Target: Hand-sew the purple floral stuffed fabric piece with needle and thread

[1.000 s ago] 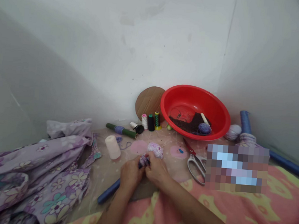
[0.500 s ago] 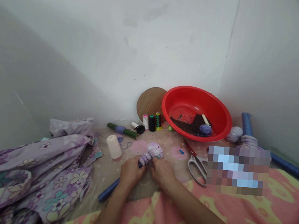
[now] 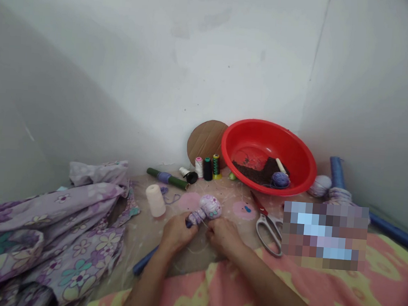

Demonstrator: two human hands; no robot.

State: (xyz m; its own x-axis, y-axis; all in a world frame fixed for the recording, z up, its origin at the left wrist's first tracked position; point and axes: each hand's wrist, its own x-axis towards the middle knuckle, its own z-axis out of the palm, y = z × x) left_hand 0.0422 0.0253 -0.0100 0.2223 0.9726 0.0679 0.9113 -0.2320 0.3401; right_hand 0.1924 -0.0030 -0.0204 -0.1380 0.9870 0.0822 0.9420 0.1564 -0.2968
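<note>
A small stuffed bundle of purple flowered fabric (image 3: 209, 206) with a gathered neck lies on the floor mat in the middle of the view. My left hand (image 3: 177, 231) is closed round the neck of the bundle. My right hand (image 3: 223, 234) is pinched beside it, and a thin pale thread (image 3: 202, 224) runs from its fingers to the bundle. A blue rod (image 3: 144, 263) sticks out below my left wrist.
Scissors (image 3: 268, 224) with a red handle lie right of my hands. A red basin (image 3: 297, 155) stands at the back right. Several thread spools (image 3: 207, 168), a white cone of thread (image 3: 155, 200) and a green roll (image 3: 168, 179) stand behind. Purple flowered cloth (image 3: 52, 235) is heaped on the left.
My right hand has slid down and away from the bundle, drawing the thread out. The bundle's round head now shows in full above my hands.
</note>
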